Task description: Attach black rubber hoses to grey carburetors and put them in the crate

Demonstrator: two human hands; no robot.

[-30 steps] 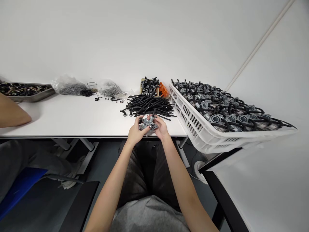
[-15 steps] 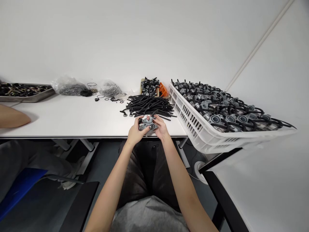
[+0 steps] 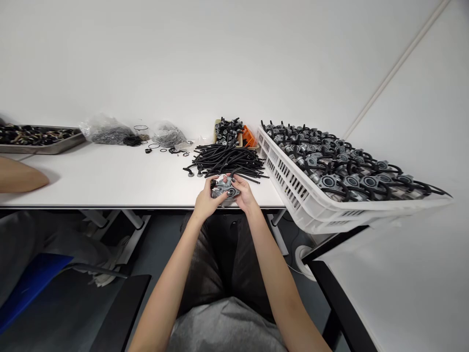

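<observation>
A grey metal carburetor (image 3: 230,191) is held between my two hands just above the table's front edge. My left hand (image 3: 207,199) is closed around its left side, thumb across the front, beside a black knob-like part. My right hand (image 3: 245,194) grips the right side, with thumb and fingers near the top where a short black hose (image 3: 238,173) sticks out. The fingers partly cover the joint between hose and body. Right behind my hands lies a pile of black rubber hoses (image 3: 227,159).
At right stands a white plastic crate (image 3: 304,205) full of carburetors. Behind the hoses are a bin of small black parts (image 3: 227,131) and an orange basket (image 3: 249,137). Plastic bags (image 3: 106,131), loose rings and a metal tray (image 3: 54,146) lie left, near another person's arm (image 3: 22,176).
My right thumb and fingers have shifted up near the carburetor's top, and the short hose now leans further right. My left hand has hardly moved.
</observation>
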